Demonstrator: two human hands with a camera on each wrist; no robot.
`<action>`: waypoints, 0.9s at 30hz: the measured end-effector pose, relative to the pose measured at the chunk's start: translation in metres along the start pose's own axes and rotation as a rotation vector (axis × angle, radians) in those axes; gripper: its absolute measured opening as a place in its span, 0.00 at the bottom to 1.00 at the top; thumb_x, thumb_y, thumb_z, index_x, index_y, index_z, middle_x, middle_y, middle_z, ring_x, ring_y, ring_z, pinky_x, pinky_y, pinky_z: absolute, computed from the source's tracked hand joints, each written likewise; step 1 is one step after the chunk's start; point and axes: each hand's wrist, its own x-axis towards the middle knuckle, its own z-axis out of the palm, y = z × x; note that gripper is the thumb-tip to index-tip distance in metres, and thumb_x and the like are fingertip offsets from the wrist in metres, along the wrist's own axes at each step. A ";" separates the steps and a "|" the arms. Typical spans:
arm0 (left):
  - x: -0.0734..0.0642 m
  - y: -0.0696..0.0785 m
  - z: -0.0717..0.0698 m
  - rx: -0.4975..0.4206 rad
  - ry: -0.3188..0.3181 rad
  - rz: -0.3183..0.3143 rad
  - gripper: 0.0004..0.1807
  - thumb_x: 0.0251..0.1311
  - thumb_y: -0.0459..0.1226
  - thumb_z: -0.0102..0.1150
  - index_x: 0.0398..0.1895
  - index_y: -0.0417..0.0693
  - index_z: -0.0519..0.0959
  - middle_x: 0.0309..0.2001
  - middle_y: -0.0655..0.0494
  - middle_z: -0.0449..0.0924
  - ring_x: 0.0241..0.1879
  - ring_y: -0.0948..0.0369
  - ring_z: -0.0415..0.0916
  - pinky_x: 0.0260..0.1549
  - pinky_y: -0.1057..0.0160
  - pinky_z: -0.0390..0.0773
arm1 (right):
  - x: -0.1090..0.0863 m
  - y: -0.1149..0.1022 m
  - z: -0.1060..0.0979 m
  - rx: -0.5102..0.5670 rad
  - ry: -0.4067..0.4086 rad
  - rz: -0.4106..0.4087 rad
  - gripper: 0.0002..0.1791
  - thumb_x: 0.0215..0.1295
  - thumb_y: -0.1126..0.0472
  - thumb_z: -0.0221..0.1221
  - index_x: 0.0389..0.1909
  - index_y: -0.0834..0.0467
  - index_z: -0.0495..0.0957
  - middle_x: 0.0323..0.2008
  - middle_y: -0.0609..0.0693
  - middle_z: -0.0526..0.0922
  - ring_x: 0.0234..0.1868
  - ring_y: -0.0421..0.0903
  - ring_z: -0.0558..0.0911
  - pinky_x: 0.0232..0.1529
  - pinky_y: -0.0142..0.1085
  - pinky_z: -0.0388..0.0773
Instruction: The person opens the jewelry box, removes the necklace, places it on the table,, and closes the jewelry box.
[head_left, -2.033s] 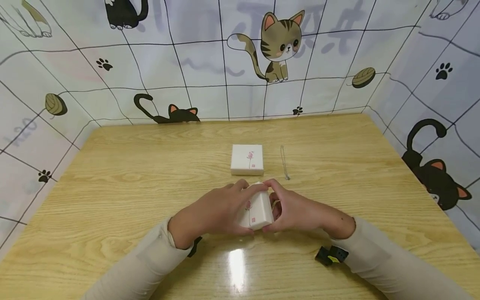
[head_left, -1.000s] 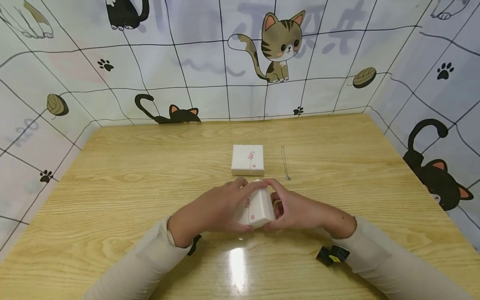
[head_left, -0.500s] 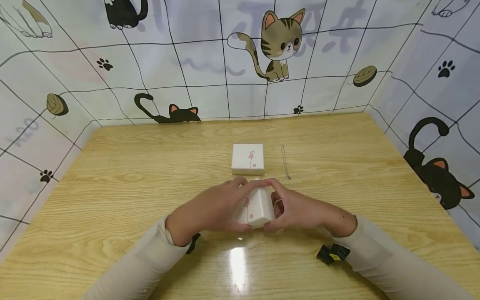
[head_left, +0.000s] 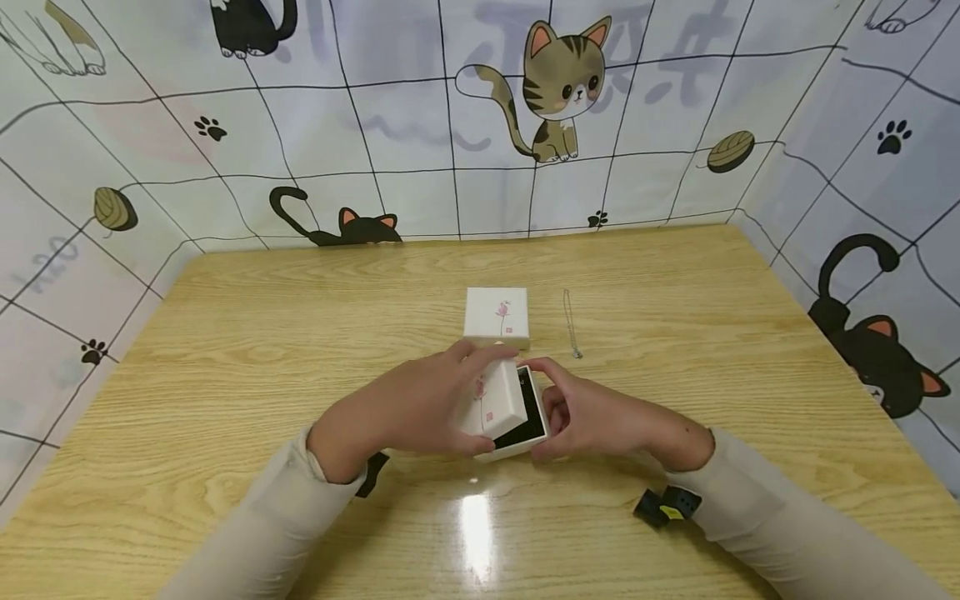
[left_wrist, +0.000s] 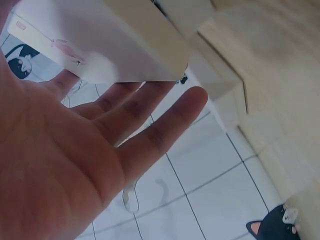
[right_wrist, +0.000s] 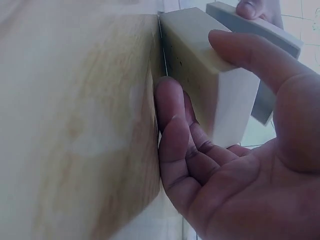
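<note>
My left hand [head_left: 420,404] holds the white box lid [head_left: 501,400], printed with a pink flower, by its far and near edges. The lid is tilted up on its right side, partly off the box base [head_left: 517,450]. A black lining [head_left: 534,412] shows in the gap. My right hand [head_left: 596,417] grips the base at its right side, thumb on the near edge and forefinger on the far one. In the right wrist view the base [right_wrist: 232,105] stands apart from the lid [right_wrist: 260,30]. The left wrist view shows the lid [left_wrist: 100,45] over my left fingers.
Just beyond my hands sits a second white box [head_left: 491,312] with the same flower print, its lid on. A thin silver necklace [head_left: 577,353] with a small pendant lies to its right. Cat-printed cloth [head_left: 487,200] walls the wooden table [head_left: 300,333] on three sides.
My left hand has moved left, lifting and tilting the lid off the base, so the black inside now shows. The right hand and the base have stayed nearly in place.
</note>
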 end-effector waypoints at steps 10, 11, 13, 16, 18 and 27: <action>-0.004 -0.020 -0.017 0.012 0.024 -0.108 0.55 0.45 0.54 0.75 0.76 0.68 0.54 0.51 0.52 0.72 0.36 0.60 0.75 0.30 0.65 0.77 | 0.002 0.000 -0.001 -0.013 0.005 -0.001 0.57 0.52 0.63 0.74 0.75 0.57 0.44 0.29 0.51 0.78 0.28 0.43 0.77 0.31 0.31 0.76; -0.003 -0.024 -0.017 0.022 0.022 -0.115 0.54 0.46 0.54 0.74 0.76 0.67 0.54 0.51 0.51 0.72 0.36 0.60 0.75 0.31 0.65 0.77 | 0.002 0.000 -0.001 -0.013 0.005 -0.001 0.57 0.52 0.63 0.74 0.75 0.57 0.44 0.28 0.51 0.78 0.28 0.43 0.77 0.31 0.31 0.76; -0.004 -0.029 -0.018 0.035 0.011 -0.132 0.54 0.46 0.53 0.74 0.76 0.65 0.55 0.50 0.50 0.73 0.36 0.59 0.74 0.31 0.65 0.77 | 0.002 0.000 -0.001 -0.018 0.003 -0.003 0.57 0.52 0.63 0.74 0.74 0.57 0.45 0.28 0.51 0.77 0.27 0.43 0.77 0.30 0.30 0.76; -0.003 -0.036 -0.019 0.048 -0.014 -0.156 0.53 0.46 0.51 0.74 0.77 0.62 0.55 0.49 0.48 0.73 0.36 0.58 0.74 0.32 0.63 0.77 | 0.002 0.000 -0.001 -0.028 0.000 -0.008 0.56 0.52 0.62 0.74 0.74 0.57 0.45 0.27 0.52 0.76 0.27 0.43 0.77 0.30 0.30 0.75; -0.004 -0.040 -0.018 0.058 -0.033 -0.176 0.53 0.46 0.50 0.75 0.76 0.62 0.56 0.49 0.47 0.73 0.37 0.57 0.74 0.32 0.62 0.77 | 0.002 0.001 -0.001 -0.035 -0.005 -0.012 0.55 0.52 0.61 0.74 0.73 0.57 0.46 0.27 0.51 0.76 0.27 0.43 0.76 0.30 0.30 0.75; -0.004 -0.048 -0.012 0.093 -0.094 -0.223 0.53 0.43 0.44 0.80 0.75 0.64 0.62 0.53 0.47 0.72 0.39 0.55 0.70 0.37 0.57 0.77 | 0.000 0.001 -0.001 -0.074 -0.009 -0.013 0.53 0.53 0.59 0.74 0.72 0.56 0.48 0.27 0.51 0.77 0.26 0.42 0.76 0.30 0.30 0.75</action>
